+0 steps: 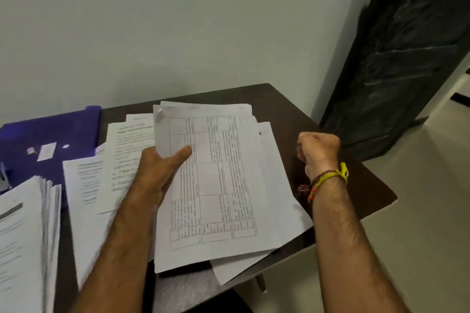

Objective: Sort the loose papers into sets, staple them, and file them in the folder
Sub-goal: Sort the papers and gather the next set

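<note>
My left hand grips a set of white sheets by its left edge, thumb on top; the top sheet is a printed table turned sideways, with a dog-eared top left corner. My right hand hovers to the right of that set over the dark table, fingers curled into a fist; I cannot see anything in it. A purple folder lies at the back left. More printed sheets lie spread under my left arm, and a thick paper stack sits at the left edge.
The dark wooden table ends in a corner at the right, and some sheets overhang its front edge. A black door with a metal knob stands open at the right. A pale wall rises behind the table.
</note>
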